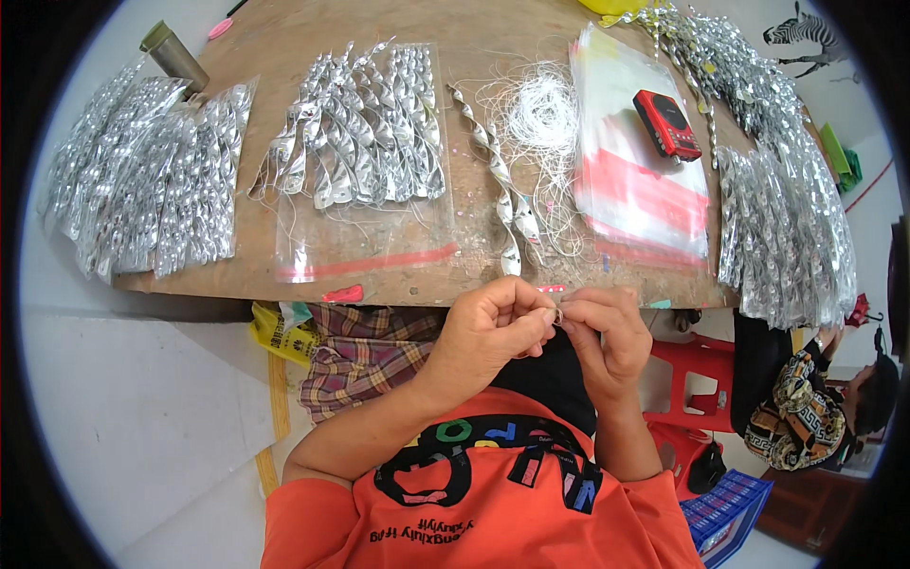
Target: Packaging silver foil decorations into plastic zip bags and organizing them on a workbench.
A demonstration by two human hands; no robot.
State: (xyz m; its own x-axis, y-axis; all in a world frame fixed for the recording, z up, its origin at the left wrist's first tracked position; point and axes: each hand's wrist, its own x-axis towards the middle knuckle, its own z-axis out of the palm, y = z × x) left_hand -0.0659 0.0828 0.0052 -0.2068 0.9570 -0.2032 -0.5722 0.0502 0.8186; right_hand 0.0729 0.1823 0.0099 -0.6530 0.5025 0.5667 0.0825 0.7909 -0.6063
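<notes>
Small pale piece: a tiny loop or thread end, too small to tell which [558, 317], between the fingertips at the near edge of the table [417, 21]; probably very light, pliable and easily dropped, best pinched by its ends.
Left hand [490, 332]: thumb and forefinger together, clamped on the piece from the left.
Right hand [609, 337]: thumb and fingertips drawn in from the right, almost no gap, seemingly pinching the same piece.
Twisted silver strips [500, 174]: lying loose just beyond the hands; likely light, springy, slick and easily creased, best held at a narrow end.
White thread [542, 106]: tangled right of the strips; soft, apt to snag, best drawn by a free end.
Red player [669, 126]: farther right, on stacked clear bags [607, 142].
</notes>
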